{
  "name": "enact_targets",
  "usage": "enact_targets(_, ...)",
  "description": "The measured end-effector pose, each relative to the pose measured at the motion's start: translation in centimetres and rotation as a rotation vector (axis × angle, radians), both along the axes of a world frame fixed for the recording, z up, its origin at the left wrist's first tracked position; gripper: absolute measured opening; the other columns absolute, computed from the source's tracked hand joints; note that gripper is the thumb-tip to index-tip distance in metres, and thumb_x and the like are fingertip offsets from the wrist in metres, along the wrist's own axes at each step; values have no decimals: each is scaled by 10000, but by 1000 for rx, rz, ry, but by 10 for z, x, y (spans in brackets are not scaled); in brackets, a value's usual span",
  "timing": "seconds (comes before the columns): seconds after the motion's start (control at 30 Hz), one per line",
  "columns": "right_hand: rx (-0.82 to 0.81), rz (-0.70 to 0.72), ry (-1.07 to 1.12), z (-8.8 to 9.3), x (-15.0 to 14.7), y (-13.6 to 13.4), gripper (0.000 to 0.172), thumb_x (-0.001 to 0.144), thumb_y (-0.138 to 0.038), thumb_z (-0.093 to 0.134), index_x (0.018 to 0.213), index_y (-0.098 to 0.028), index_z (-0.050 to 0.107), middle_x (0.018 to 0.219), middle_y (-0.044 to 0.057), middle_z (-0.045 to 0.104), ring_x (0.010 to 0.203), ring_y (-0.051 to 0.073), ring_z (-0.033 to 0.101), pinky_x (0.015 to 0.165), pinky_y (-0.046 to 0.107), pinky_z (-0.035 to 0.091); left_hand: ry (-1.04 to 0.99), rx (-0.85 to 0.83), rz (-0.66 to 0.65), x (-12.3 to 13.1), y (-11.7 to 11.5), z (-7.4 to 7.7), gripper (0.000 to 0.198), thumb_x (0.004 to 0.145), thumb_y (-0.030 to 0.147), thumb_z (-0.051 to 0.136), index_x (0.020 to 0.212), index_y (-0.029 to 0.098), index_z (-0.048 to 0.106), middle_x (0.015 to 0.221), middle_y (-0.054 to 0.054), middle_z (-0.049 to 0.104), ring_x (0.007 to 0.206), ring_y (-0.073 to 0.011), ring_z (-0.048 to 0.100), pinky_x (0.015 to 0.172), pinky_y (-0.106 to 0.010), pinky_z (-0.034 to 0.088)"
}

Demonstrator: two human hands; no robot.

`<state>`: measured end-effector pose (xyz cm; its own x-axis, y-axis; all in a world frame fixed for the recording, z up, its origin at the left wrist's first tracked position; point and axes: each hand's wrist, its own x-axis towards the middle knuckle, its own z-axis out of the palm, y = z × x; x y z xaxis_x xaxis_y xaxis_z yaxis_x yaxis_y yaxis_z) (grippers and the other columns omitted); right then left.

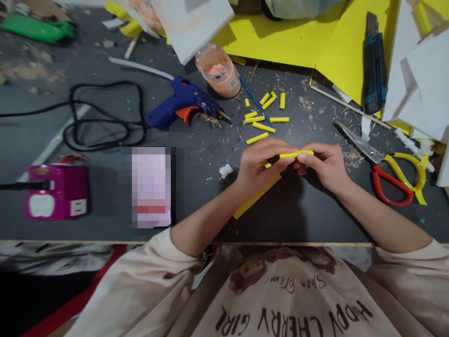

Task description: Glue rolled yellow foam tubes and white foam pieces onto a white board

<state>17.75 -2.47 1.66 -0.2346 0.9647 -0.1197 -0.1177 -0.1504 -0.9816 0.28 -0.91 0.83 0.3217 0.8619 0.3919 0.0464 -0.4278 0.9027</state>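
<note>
Both my hands pinch a small yellow paper roll (296,154) between thumbs and fingers. My left hand (261,161) grips its left end, and my right hand (324,164) closes on the right end. Another bit of yellow shows between the fingers of my left hand; I cannot make out what it is. Under my left wrist lies a flat yellow paper strip (257,199), partly covered. Beyond my hands several short yellow rolls (255,120) are scattered around a thin blue stick (250,96).
Scissors (377,159) lie right of my hands, below a utility knife (374,70). A blue glue gun (185,103) and a jar (219,72) of peach-coloured material sit to the left. Further left are a cable (105,121), a blurred phone (151,187) and a purple box (58,192).
</note>
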Motion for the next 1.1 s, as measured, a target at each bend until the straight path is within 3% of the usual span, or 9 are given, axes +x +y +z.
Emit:
enact_targets(0.63,-55,28,18,0,1,3,262,747,-424,755,700,-172,701,559,-35,662,428,59,562,426,170,463,111,174,56,0,-4,1,108,885,199,624,904,180,728,829,-29,729,770,-109,662,720,-224,490)
enact_targets(0.83,-24,1,28,-4,1,3,273,743,-420,761,659,-177,669,554,-41,654,426,53,560,422,162,460,47,123,53,0,-1,1,135,902,210,601,925,189,733,839,-23,734,772,-111,659,725,-237,488)
enact_targets(1.1,81,-112,7,-4,-4,5,292,673,-419,815,786,-214,640,646,-68,629,471,43,559,454,163,468,41,89,80,0,2,1,93,884,220,622,881,188,709,837,-10,731,775,-115,660,728,-238,485)
